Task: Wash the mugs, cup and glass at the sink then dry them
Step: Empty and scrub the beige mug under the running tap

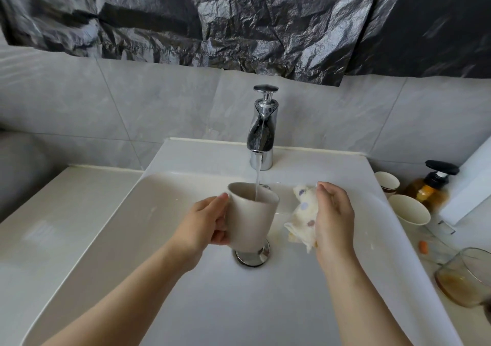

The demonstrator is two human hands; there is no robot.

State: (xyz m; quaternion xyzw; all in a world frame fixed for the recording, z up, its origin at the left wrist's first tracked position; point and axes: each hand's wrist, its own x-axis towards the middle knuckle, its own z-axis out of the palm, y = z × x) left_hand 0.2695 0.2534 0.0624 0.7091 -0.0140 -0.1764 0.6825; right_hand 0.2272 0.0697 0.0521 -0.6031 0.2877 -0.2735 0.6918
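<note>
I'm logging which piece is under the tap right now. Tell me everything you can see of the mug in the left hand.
The mug is plain off-white, matte and ceramic-looking, tall, narrowing toward its base. It is held nearly upright over the drain. The left hand grips its left side; any handle is hidden there. The stream from the tap runs into its open mouth.
</note>
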